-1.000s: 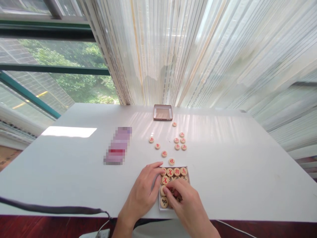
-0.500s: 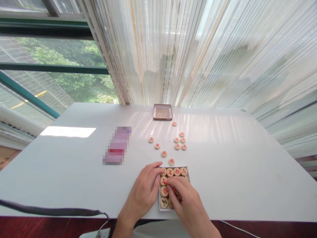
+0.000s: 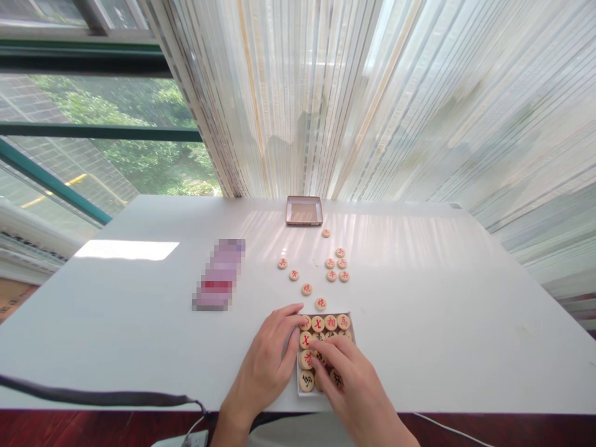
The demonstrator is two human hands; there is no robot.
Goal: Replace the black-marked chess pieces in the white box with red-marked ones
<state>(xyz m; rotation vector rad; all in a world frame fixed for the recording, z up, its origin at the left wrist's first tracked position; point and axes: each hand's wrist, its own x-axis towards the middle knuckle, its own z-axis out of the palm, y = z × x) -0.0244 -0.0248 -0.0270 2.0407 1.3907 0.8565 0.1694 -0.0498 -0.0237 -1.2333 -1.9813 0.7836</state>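
A shallow white-edged box [image 3: 298, 392] stands at the table's near edge, filled with rows of round wooden xiangqi pieces, some red-lettered and some black-lettered. My left hand [image 3: 266, 354] lies along the box's left side with fingers stretched out; one fingertip covers part of the corner piece. Over the box is my right hand [image 3: 351, 372], its thumb and index finger apart beside a red-lettered piece [image 3: 306, 359]. I cannot tell whether they touch it. This hand hides several pieces at the lower right. Just beyond the box sits a red cannon piece [image 3: 321, 303].
Several loose red pieces, such as a soldier piece [image 3: 282, 264], lie scattered farther back. An open box lid [image 3: 303, 211] stands near the curtain [image 3: 298, 124]. A blurred purple item [image 3: 218, 273] is on the left. A black cable [image 3: 93, 392] crosses the front left edge.
My right thumb and index finger have spread apart and drawn slightly back, showing more black-lettered pieces. My left hand stays at the box's side. The view has shifted slightly.
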